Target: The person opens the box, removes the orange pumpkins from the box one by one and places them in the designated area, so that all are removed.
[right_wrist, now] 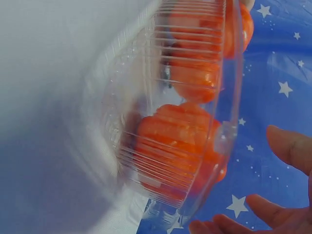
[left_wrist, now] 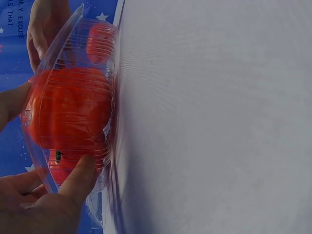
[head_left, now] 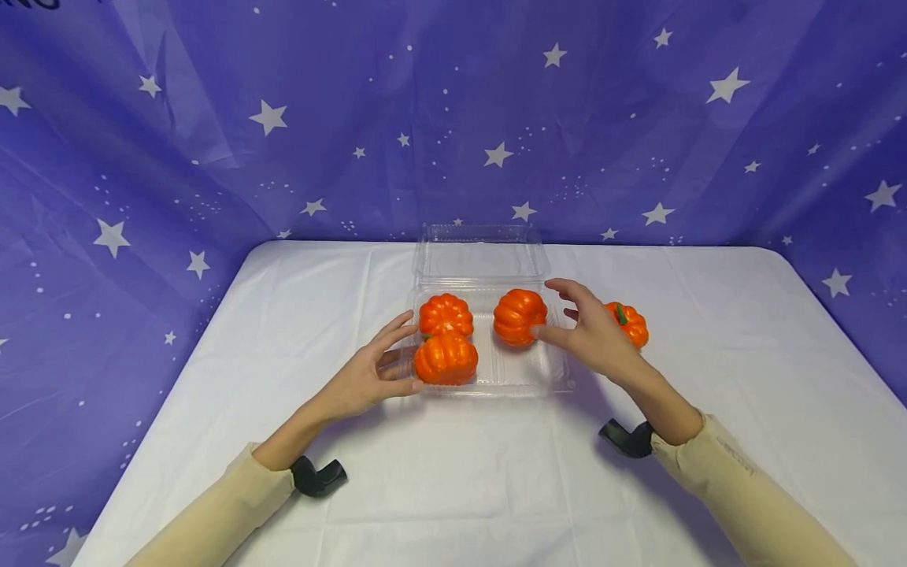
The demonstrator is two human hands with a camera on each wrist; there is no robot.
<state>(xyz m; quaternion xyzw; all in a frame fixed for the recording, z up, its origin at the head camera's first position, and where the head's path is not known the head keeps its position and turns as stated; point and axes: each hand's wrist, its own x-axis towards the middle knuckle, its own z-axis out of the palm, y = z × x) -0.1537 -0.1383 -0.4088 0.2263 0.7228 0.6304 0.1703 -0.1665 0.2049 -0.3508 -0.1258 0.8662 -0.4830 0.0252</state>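
A clear plastic clamshell container [head_left: 510, 386] lies with its lid [head_left: 482, 252] raised at the back. Two orange toy pumpkins [head_left: 446, 361] sit one behind the other in its left half. A third pumpkin [head_left: 520, 316] stands in the right half. My left hand [head_left: 368, 370] rests along the container's left side, a fingertip [left_wrist: 83, 178] against the ribbed wall. Over the right side, my right hand [head_left: 591, 331] is spread, its thumb overlapping the third pumpkin in the head view. In the right wrist view its fingers [right_wrist: 273, 212] are extended and hold nothing.
Another orange pumpkin [head_left: 631, 324] with a green stem lies on the white-covered table [head_left: 460, 480], right of the container and partly behind my right hand. A purple star-patterned cloth [head_left: 397, 94] stands behind the table. Black curved mounts [head_left: 319, 476] stick out at both wrists.
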